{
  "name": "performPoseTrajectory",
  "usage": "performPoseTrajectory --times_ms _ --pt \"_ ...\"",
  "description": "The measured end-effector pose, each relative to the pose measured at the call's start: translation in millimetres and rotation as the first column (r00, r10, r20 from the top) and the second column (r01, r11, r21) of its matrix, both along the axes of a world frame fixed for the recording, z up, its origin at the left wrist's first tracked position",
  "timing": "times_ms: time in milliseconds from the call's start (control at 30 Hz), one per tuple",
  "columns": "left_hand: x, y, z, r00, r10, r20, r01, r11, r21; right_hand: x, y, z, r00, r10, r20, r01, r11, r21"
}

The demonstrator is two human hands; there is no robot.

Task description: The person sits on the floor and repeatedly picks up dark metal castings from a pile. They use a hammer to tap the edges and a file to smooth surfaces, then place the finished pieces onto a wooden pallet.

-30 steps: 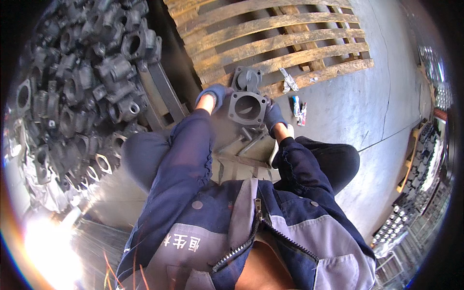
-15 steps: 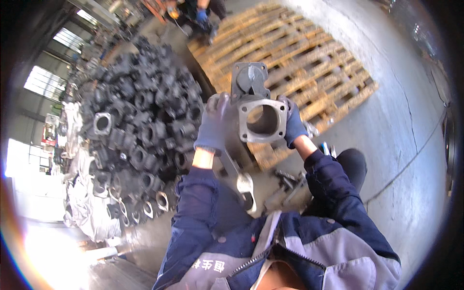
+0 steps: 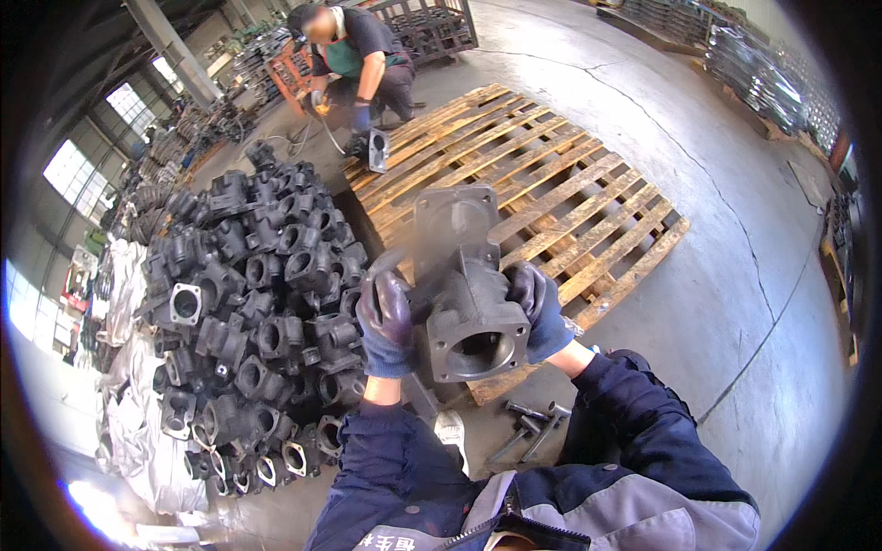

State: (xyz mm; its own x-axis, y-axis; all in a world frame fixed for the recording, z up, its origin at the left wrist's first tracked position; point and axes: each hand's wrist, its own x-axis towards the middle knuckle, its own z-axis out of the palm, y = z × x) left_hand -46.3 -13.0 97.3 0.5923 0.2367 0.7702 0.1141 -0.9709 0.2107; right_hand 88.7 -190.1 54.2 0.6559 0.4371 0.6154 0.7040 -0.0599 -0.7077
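Concrete floor (image 3: 680,340): stretches grey and glossy to the right, crossed by thin dark cracks.
Pile of dark castings (image 3: 266,285): heaps up at the left, jumbled, with round bores and a few pale flanges facing many ways.
Wooden pallet (image 3: 560,196): lies flat on the floor ahead, slatted and yellow-brown, beside the pile.
White sacking (image 3: 138,367): sags, crumpled, along the left edge of the pile.
Co-worker (image 3: 363,55): crouches beyond the far left corner of the pallet, with a flanged part (image 3: 378,151) at the gloved hands.
Dark grey casting (image 3: 469,298): hangs between both gloved hands, in front of the near end of the pallet; turns a squarish flange with a round bore and corner holes toward the body, and a second flange, partly blurred, away from it.
Left hand (image 3: 386,321): keeps its fingers curled at the left side of the casting, holding it; blurred at the contact itself.
Right hand (image 3: 542,312): presses its fingers round the right side of the casting, holding it just behind the near flange.
Metal rods (image 3: 548,432): lie loosely grouped on the floor, below and right of the casting.
White shoe (image 3: 450,430): peeks out below the casting, left of the rods.
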Motion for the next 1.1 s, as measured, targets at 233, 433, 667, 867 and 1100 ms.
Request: performPoseTrajectory --times_ms 233,433,667,867,1100 --pt "5.0 5.7 -22.1 0.978 0.133 0.159 -0.192 0.867 0.460 7.1 -10.1 13.7 0.999 0.032 0.036 -0.032 0.999 0.014" --pt "35.8 3.9 1.6 0.993 -0.112 0.024 0.114 0.989 -0.091 19.8 -5.7 4.2 0.889 0.004 -0.459 -0.102 0.977 -0.188" --pt "34.4 -4.7 7.3 0.988 -0.141 0.058 0.144 0.739 -0.658 11.4 -7.0 -17.0 0.859 -0.036 -0.511 -0.048 0.987 -0.152" --pt "31.8 -6.9 16.1 0.991 -0.128 -0.039 0.090 0.852 -0.515 13.9 1.7 -13.2 0.849 -0.026 -0.528 -0.088 0.978 -0.189" --pt "37.5 -0.7 5.1 0.990 -0.132 0.049 0.132 0.741 -0.659 15.8 3.8 -17.0 0.888 -0.046 -0.457 -0.097 0.954 -0.283"
